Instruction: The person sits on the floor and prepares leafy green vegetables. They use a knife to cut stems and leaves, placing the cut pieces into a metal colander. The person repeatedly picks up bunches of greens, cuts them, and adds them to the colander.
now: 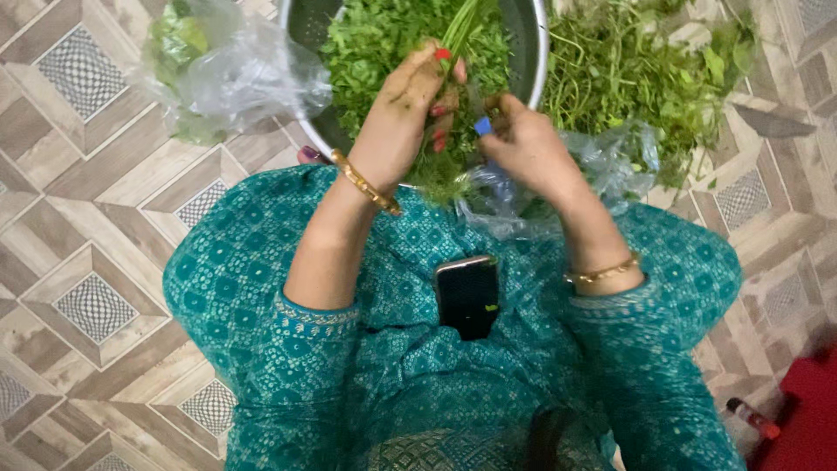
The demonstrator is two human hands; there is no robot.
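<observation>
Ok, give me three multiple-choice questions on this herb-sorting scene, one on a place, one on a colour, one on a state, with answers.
1. Where does the dark phone lie?
A. on the person's lap
B. in the bowl
C. on the floor tiles

2. What colour is the person's garment?
A. red
B. teal
C. white

3. What is the left hand doing?
A. resting flat on the floor
B. holding the phone
C. gripping a bunch of green stems

Answers: 1 A, it rests on the cloth between the forearms. 2 B, teal with a pale pattern. 3 C, fingers closed round stems over the metal bowl.
</observation>
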